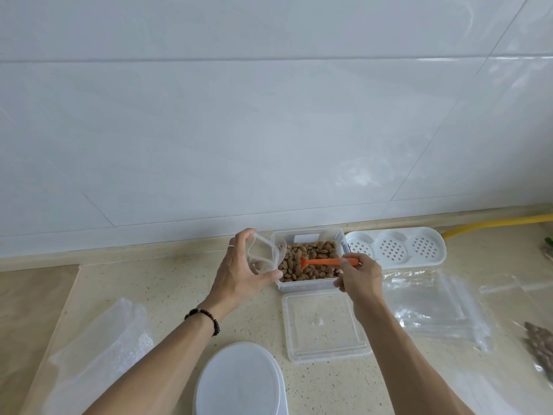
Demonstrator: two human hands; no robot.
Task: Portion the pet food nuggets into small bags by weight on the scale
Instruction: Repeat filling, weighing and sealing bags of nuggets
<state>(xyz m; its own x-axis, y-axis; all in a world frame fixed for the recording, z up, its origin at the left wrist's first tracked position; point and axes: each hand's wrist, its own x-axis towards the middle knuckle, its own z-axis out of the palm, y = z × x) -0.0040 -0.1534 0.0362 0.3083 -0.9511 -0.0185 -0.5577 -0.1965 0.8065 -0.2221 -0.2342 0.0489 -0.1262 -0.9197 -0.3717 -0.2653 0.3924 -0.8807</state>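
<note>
A clear plastic box [309,285] of brown pet food nuggets [311,256] stands on the counter near the wall. My left hand [242,274] grips a small clear zip bag [263,256], held with its mouth open at the box's left edge; a few nuggets lie inside it. My right hand [357,277] pinches the handle of an orange spoon [321,262], whose bowl lies in the nuggets. A round white scale [239,381] sits at the near edge, between my forearms.
The box's clear lid [324,324] lies just in front of it. Empty zip bags [434,307] are spread at the right, with a filled bag [541,345] at the far right edge. A white perforated tray [395,247] stands behind them. Crumpled plastic [98,348] lies left.
</note>
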